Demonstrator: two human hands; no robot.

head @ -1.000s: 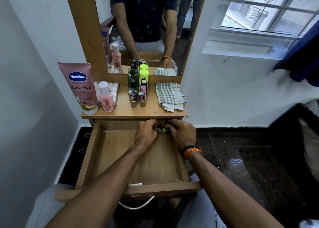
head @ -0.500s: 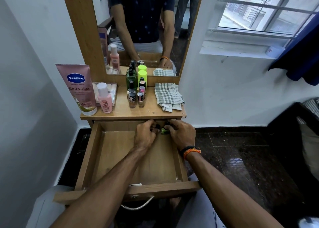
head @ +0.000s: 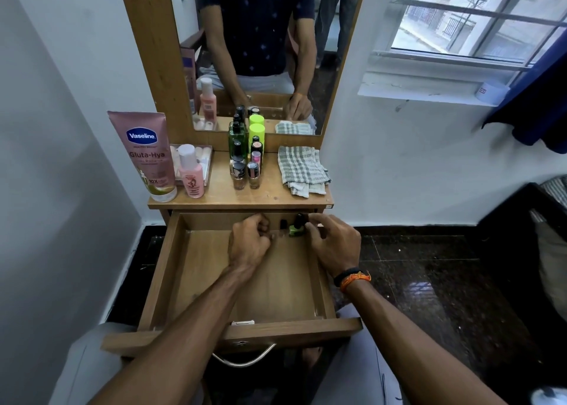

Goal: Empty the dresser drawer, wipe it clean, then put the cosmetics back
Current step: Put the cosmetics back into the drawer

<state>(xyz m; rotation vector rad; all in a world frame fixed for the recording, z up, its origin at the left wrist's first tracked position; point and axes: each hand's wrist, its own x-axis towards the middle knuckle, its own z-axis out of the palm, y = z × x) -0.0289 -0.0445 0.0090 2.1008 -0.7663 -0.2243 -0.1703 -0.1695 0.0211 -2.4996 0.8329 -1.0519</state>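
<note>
The wooden drawer [head: 171,269] is pulled out, and both my hands are at its back. A small green nail polish bottle [head: 295,229] stands upright there, with a smaller clear bottle with a black cap [head: 282,226] just to its left. My left hand [head: 249,245] has curled fingers whose tips lie beside the clear bottle; whether they hold it is hidden. My right hand [head: 336,245] has loosely curved fingers, its thumb and forefinger next to the green bottle. The remaining drawer floor is bare wood.
On the dresser top [head: 270,197] stand a pink Vaseline tube [head: 144,153], a pink bottle [head: 190,171], a clear tray [head: 205,159], several small bottles [head: 247,156] and a folded checked cloth [head: 302,170]. A mirror rises behind. White wall left, dark floor right.
My hands, pressed together around the green bottle before, have drawn apart. The green bottle and the black-capped one now show between them.
</note>
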